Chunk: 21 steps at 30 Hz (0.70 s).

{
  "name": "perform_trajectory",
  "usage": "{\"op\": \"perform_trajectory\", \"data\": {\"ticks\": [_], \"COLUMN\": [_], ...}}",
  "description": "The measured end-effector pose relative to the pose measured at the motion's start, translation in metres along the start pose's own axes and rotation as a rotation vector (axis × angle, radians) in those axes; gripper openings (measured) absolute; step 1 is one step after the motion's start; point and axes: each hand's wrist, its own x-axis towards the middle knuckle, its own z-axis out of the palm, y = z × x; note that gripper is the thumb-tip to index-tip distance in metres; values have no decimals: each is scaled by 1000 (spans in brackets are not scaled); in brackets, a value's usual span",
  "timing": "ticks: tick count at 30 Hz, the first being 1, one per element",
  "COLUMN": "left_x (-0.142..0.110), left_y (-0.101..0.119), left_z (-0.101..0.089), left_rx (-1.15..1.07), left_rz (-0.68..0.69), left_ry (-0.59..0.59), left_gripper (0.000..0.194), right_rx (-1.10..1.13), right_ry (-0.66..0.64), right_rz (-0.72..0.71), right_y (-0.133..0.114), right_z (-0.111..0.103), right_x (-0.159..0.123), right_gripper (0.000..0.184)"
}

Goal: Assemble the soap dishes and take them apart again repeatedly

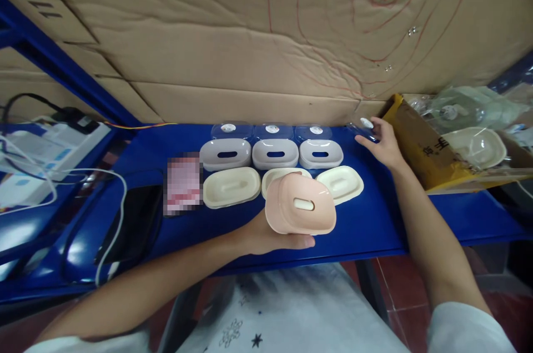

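Observation:
My left hand [275, 237] grips a pink oval soap-box shell [300, 204] from below, holding it just above the front of the blue table [366, 220]. My right hand [382, 145] reaches to the far right of the table with its fingers closed on a clear plastic lid [363, 126]. Behind the pink shell lie three cream oval trays [231, 187]. Further back stand three grey shells [275, 153], and behind them three clear lids [272, 130].
A yellow cardboard box [420, 145] with cream trays and clear plastic bags sits at the right. A blurred pink card [182, 183] and a dark phone [129, 222] lie to the left, with white cables [54, 186] beyond. A cardboard sheet [250, 31] forms the back wall.

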Motion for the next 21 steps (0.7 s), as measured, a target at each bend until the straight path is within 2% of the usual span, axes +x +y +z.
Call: {"op": "perform_trajectory", "data": {"ticks": [4, 7, 12, 18, 21], "left_x": [0, 1, 3, 4, 5], "left_y": [0, 1, 0, 0, -2], "left_z": [1, 2, 3, 3, 1], "left_rx": [1, 3, 9, 2, -25], "left_rz": [0, 11, -18, -4, -20], "left_ry": [-6, -9, -56, -43, 3], "left_gripper": [69, 70, 54, 56, 62], "right_rx": [-128, -196, -305, -371, -327], "right_ry": [-159, -248, -343, -295, -151], "right_rz": [36, 44, 70, 58, -2], "right_y": [25, 27, 24, 4, -23], "right_z": [10, 13, 15, 25, 21], "right_x": [-2, -5, -6, -8, -12], "right_gripper": [88, 77, 75, 80, 73]}}
